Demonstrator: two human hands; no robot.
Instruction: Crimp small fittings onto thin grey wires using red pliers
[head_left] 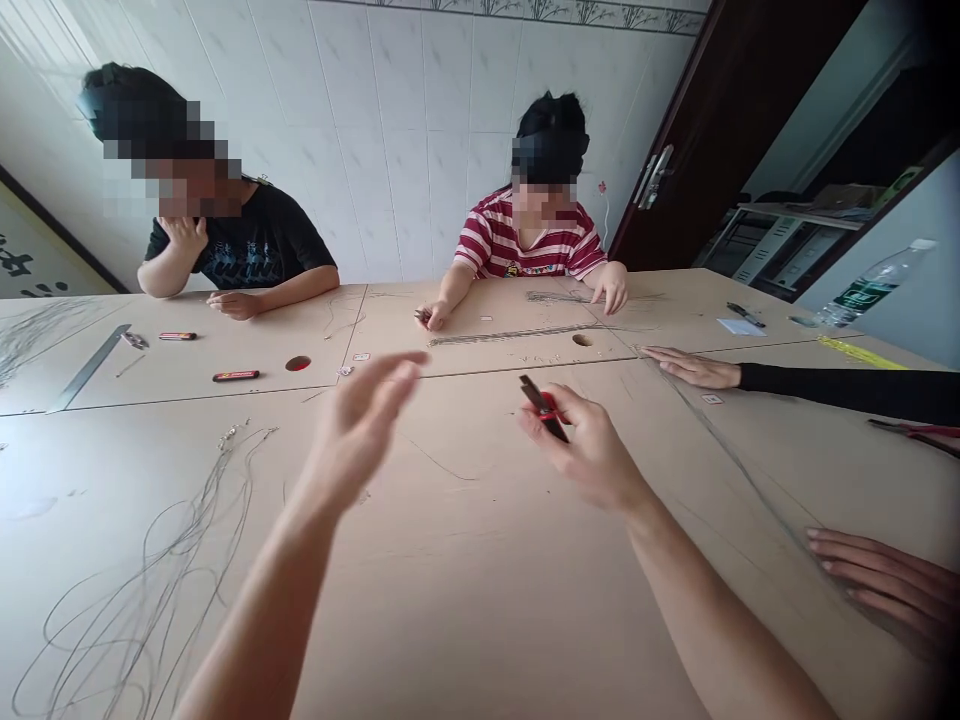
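Note:
My left hand (367,420) is raised over the middle of the table, its fingers stretched out to the right and blurred by motion. Nothing visible is in it. Opposite, my right hand (589,440) is closed around a small black-and-red tool (553,418), whose dark tip points up and left; its exact kind is unclear. A single thin wire (439,462) lies on the table between my hands. Left of my left forearm, a loose bundle of long thin wires (199,530) curls across the tabletop, with small metal pieces (229,435) at its far end.
Two people sit across the table (465,600); one holds a small object near a straight wire bundle (517,335). At right, a co-worker's hands (694,368) press along wires. A metal ruler (90,370), red-and-black sticks (236,376), pliers (911,432) and a bottle (874,288) lie around.

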